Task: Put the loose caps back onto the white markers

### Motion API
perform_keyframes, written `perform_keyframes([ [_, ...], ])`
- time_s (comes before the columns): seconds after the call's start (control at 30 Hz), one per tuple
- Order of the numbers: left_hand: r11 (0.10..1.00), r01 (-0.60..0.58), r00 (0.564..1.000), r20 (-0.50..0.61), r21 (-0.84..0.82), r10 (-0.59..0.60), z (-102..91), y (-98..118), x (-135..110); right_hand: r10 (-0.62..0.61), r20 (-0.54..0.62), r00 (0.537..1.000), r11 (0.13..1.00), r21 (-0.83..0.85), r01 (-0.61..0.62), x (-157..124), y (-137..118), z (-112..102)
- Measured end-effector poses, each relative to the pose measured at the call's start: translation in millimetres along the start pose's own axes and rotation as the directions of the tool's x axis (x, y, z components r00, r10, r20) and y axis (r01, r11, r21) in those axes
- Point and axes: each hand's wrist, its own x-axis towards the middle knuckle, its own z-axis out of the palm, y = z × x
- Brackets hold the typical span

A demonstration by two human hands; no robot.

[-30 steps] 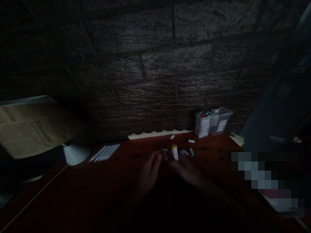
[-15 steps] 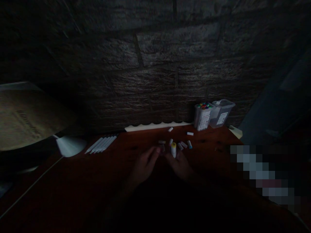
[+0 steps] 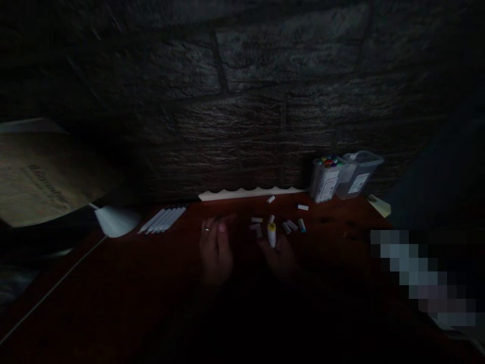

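The scene is very dark. My right hand is closed round a white marker with a yellow end, held upright above the reddish-brown table. My left hand hovers to its left, fingers stretched forward and apart, a ring on one finger, nothing in it. Several small white marker caps lie scattered just beyond my hands. A row of white marker bodies lies further left.
A clear tub full of coloured markers and a second clear tub stand at the back right against the dark brick wall. A white scalloped strip runs along the wall's foot. A lamp shade and a cardboard sheet are at left.
My left hand has drawn away leftward from the marker and spread its fingers. The right hand keeps the yellow-ended marker. The view has shifted slightly.
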Motion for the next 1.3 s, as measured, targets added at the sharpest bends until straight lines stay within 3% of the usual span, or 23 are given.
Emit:
perform_keyframes([
  [0.1, 0.999, 0.046, 0.998, -0.031, -0.007, -0.046, 2.1, -4.5, -2.1, -0.037, 0.007, 0.999, 0.999, 0.018, 0.037, 0.4, -8.9, -1.6],
  [0.2, 0.998, 0.060, 0.998, 0.020, -0.022, -0.060, 1.6, -6.0, -4.2, -0.197, 0.014, 0.980, 0.980, 0.011, 0.197, 0.6, -17.3, -7.5],
  [0.33, 0.997, -0.049, 0.990, 0.129, -0.055, 0.055, -5.5, 3.0, -9.3, -0.443, 0.061, 0.894, 0.877, -0.174, 0.447, -5.2, -19.8, -14.8],
  [0.43, 0.993, -0.117, 0.972, 0.202, -0.024, 0.119, -7.9, 10.2, -12.3, -0.467, 0.141, 0.873, 0.797, -0.359, 0.485, -12.6, -19.5, -11.8],
  [0.57, 0.999, 0.031, 0.964, 0.266, -0.023, -0.024, -3.1, 7.2, -11.2, -0.437, 0.294, 0.850, 0.750, -0.402, 0.525, -17.1, -24.1, -6.8],
  [0.67, 0.980, 0.183, 0.962, 0.219, -0.075, -0.163, 1.6, -2.7, -5.9, -0.489, 0.305, 0.817, 0.745, -0.341, 0.573, -13.6, -29.4, -15.2],
  [0.8, 0.924, 0.338, 0.941, 0.096, -0.180, -0.325, 4.9, -14.6, 3.2, -0.460, 0.138, 0.877, 0.859, -0.184, 0.479, -2.2, -34.1, -35.0],
  [0.93, 0.918, 0.359, 0.933, 0.095, -0.169, -0.347, 3.6, -14.1, 5.0, -0.224, -0.015, 0.974, 0.957, 0.186, 0.223, 7.7, -37.0, -43.2],
  [1.03, 0.950, 0.286, 0.948, 0.178, -0.125, -0.262, 1.3, -6.4, 0.8, -0.073, 0.000, 0.997, 0.885, 0.460, 0.065, 11.3, -39.5, -43.4],
  [1.13, 0.974, 0.195, 0.943, 0.295, -0.120, -0.152, -0.1, 0.9, -5.5, -0.079, 0.010, 0.997, 0.765, 0.641, 0.054, 12.3, -43.8, -45.6],
  [1.2, 0.980, 0.155, 0.925, 0.368, -0.127, -0.098, -0.1, 3.4, -9.5, -0.108, 0.003, 0.994, 0.745, 0.662, 0.079, 11.0, -47.7, -48.8],
  [1.3, 0.982, 0.131, 0.902, 0.426, -0.134, -0.063, 0.6, 3.8, -13.3, -0.171, 0.052, 0.984, 0.858, 0.499, 0.123, 5.5, -52.7, -52.0],
])
